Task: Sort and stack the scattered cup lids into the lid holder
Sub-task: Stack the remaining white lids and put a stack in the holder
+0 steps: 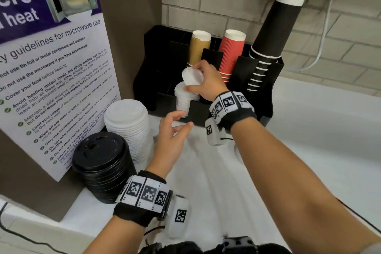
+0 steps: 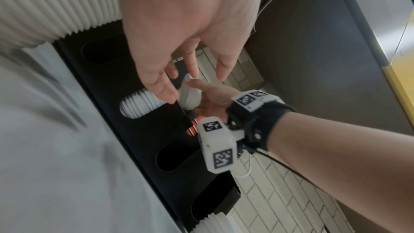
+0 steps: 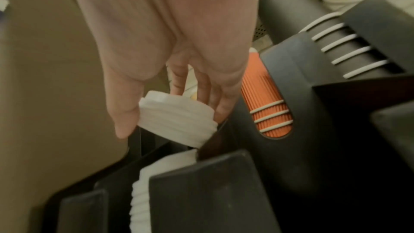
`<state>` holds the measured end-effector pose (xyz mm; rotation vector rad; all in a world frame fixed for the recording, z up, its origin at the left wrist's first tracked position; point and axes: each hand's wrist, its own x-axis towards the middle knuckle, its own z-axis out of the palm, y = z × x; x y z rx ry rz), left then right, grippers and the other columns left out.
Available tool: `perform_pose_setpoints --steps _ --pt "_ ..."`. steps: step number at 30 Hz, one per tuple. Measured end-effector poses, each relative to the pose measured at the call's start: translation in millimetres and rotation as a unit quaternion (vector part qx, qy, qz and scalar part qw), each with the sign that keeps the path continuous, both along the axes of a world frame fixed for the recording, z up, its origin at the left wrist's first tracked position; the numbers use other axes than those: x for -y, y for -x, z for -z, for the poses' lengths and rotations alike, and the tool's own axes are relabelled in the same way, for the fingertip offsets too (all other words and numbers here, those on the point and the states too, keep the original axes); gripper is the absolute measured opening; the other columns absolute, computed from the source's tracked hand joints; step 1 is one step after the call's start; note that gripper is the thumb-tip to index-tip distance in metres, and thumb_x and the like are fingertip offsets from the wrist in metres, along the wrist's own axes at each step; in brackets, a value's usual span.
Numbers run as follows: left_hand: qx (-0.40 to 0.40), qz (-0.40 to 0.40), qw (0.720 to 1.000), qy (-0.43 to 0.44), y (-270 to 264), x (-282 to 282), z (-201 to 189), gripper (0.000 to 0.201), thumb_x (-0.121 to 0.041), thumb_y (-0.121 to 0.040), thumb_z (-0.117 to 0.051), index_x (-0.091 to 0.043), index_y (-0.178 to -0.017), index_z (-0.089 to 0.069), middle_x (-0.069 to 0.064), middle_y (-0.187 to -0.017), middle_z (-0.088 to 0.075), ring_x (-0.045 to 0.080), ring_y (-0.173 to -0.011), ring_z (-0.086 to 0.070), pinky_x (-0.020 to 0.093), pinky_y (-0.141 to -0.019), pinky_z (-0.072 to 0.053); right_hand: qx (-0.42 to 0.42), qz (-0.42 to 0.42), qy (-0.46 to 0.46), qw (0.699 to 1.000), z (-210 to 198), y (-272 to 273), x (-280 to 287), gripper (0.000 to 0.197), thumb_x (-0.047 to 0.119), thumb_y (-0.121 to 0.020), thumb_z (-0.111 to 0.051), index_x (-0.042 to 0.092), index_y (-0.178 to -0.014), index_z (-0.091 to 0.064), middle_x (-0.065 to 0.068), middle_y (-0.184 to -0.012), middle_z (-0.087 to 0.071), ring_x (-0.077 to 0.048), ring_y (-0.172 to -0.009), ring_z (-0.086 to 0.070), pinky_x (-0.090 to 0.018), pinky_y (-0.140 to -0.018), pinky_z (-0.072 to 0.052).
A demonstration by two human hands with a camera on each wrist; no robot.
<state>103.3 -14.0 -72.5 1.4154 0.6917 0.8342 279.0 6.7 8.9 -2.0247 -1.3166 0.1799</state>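
My right hand (image 1: 203,84) grips a short stack of small white lids (image 1: 192,76), tilted, just above a taller stack of small white lids (image 1: 182,99) standing in a front slot of the black holder (image 1: 266,97). In the right wrist view thumb and fingers pinch the held lids (image 3: 177,120) over the slot's stack (image 3: 143,192). My left hand (image 1: 175,128) hovers open just before the holder, fingers spread and holding nothing; the left wrist view shows the left hand (image 2: 190,70) near the slot's lids (image 2: 139,105).
A tall stack of large white lids (image 1: 128,128) and a stack of black lids (image 1: 101,163) stand on the counter at left, by a microwave poster (image 1: 51,72). Tan cups (image 1: 199,49), red cups (image 1: 231,53) and black cups (image 1: 272,35) fill the holder's back slots.
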Motion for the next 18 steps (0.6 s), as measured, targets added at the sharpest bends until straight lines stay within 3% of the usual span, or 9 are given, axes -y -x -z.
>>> perform_pose_setpoints --steps 4,10,14,18 --pt "-0.009 0.007 1.0 0.004 4.2 -1.0 -0.8 0.025 -0.02 -0.092 -0.063 -0.038 -0.109 -0.059 -0.004 -0.126 -0.046 0.013 -0.102 -0.06 0.041 -0.101 -0.049 0.032 -0.011 0.059 0.998 7.3 -3.2 -20.4 0.064 0.027 -0.074 -0.08 0.012 -0.128 -0.049 -0.014 -0.126 -0.046 -0.025 -0.114 -0.049 -0.025 -0.088 -0.038" --pt "-0.01 0.006 1.0 0.01 9.0 -5.2 -3.5 0.023 -0.019 -0.093 -0.062 -0.036 -0.109 -0.059 -0.004 -0.123 -0.046 0.012 -0.099 -0.06 0.034 -0.098 -0.05 0.073 -0.03 0.098 0.992 14.2 -1.2 -29.4 0.062 0.027 -0.073 -0.081 0.012 -0.126 -0.052 -0.012 -0.136 -0.042 -0.027 -0.12 -0.047 -0.038 -0.1 -0.042" --pt "-0.008 0.009 1.0 0.016 8.7 -7.9 -3.9 0.023 -0.021 -0.093 -0.062 -0.039 -0.107 -0.059 -0.005 -0.125 -0.047 0.014 -0.098 -0.062 0.025 -0.085 -0.047 0.101 -0.023 0.099 0.99 16.9 0.6 -25.4 0.065 0.028 -0.068 -0.084 0.011 -0.121 -0.052 -0.012 -0.133 -0.039 -0.03 -0.121 -0.039 -0.041 -0.099 -0.041" --pt "-0.009 0.011 1.0 0.019 6.4 -8.1 -1.4 0.023 -0.022 -0.093 -0.062 -0.038 -0.108 -0.059 -0.008 -0.124 -0.047 0.016 -0.102 -0.063 0.029 -0.09 -0.048 0.166 -0.013 0.114 0.979 19.7 4.9 -20.5 0.067 0.03 -0.068 -0.083 0.01 -0.122 -0.049 -0.012 -0.13 -0.036 -0.029 -0.119 -0.033 -0.04 -0.096 -0.04"
